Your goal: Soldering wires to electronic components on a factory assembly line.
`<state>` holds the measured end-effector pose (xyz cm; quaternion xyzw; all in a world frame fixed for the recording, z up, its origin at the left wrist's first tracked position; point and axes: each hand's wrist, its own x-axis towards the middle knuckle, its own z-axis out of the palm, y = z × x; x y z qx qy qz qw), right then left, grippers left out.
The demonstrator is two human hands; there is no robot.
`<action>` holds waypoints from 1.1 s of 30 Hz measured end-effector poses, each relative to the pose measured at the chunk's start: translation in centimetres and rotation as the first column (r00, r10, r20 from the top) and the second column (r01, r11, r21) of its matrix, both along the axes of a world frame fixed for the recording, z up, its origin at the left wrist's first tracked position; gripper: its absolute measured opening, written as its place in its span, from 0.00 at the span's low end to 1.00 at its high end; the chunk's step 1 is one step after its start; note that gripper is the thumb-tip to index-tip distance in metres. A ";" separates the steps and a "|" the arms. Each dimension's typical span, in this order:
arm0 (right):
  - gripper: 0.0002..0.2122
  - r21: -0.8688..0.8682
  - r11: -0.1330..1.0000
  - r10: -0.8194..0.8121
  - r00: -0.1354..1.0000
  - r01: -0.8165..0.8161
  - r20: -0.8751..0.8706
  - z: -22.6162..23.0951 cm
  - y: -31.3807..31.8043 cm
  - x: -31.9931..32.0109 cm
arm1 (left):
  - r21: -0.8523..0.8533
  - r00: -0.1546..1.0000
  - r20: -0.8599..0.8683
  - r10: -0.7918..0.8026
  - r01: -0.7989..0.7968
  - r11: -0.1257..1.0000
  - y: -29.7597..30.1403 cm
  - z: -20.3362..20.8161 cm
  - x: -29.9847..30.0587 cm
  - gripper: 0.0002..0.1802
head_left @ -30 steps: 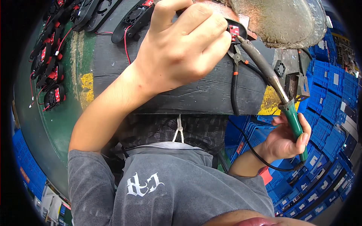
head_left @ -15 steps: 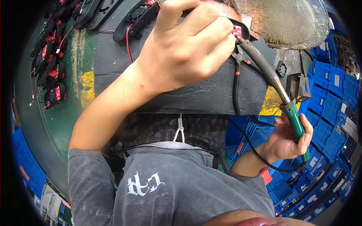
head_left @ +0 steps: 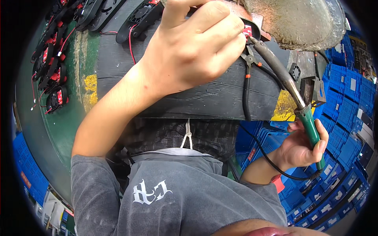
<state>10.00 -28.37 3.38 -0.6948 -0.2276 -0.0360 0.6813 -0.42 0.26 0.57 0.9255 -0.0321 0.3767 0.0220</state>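
Note:
My right hand (head_left: 301,151) grips the green handle of a soldering iron (head_left: 277,70), which slants up and to the left. The iron's tip is at a red patch (head_left: 247,30) on a black plastic part, most of which is behind my left hand; whether they touch I cannot tell. My left hand (head_left: 201,43) is closed beside the tip, its fingers curled, and what they hold is hidden. Just below the tip lies a pair of cutting pliers (head_left: 249,72) with black and orange handles.
A black fan housing (head_left: 139,17) with a red wire lies left of my left hand. Several similar fan units (head_left: 57,98) line the green surface at far left. A stained slab (head_left: 293,23), a small fan (head_left: 295,72) and a metal bracket (head_left: 309,90) stand right. Blue crates (head_left: 340,102) lie beyond.
The soldering iron and my right hand have shifted slightly right and down. The black fan housing at upper left has moved a little left. My left hand stays nearly in place.

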 end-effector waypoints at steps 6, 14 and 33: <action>0.26 0.009 1.000 -0.006 1.000 0.006 -0.011 0.0 0.0 -0.1 | 0.347 0.916 0.402 0.003 -0.155 0.925 1.1 -2.9 0.9 0.13; 0.26 -0.001 0.999 0.032 0.999 -0.032 0.002 -0.1 0.2 0.0 | 0.028 1.000 0.013 0.004 -0.005 1.000 -0.5 0.5 0.2 0.12; 0.25 0.028 0.999 -0.036 0.999 0.037 -0.035 0.3 0.8 -0.1 | 0.331 0.940 0.331 0.078 -0.193 0.924 0.4 -1.4 0.4 0.12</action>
